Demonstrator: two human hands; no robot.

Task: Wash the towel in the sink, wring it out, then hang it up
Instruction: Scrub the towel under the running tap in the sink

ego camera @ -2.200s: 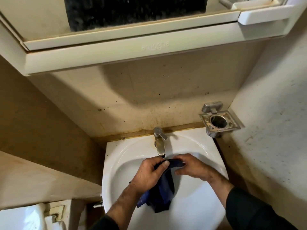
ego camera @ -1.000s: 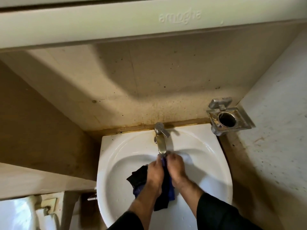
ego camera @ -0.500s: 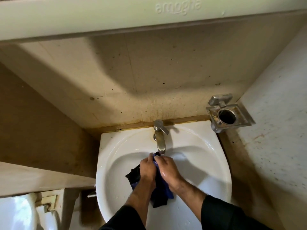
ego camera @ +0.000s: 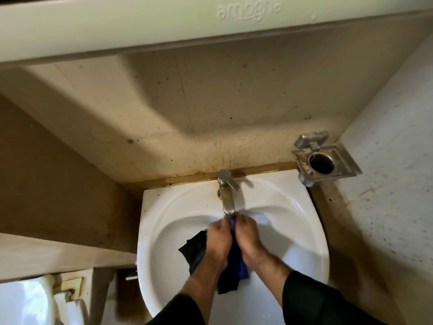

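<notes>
A dark blue towel hangs bunched between both my hands over the white sink. My left hand and my right hand press side by side, both closed on the cloth's upper part. Their fingertips sit right under the spout of the steel tap. A dark fold of the towel sticks out to the left of my left hand, and its lower end dangles into the bowl between my wrists.
A metal holder with a round hole is fixed to the right wall beside the sink. A pale cabinet overhangs above. A toilet cistern stands at lower left, and a small valve pokes out beside the basin.
My hands have come together from a spread grip and shifted up under the spout, rubbing the towel between them. The camera has tilted down and closer.
</notes>
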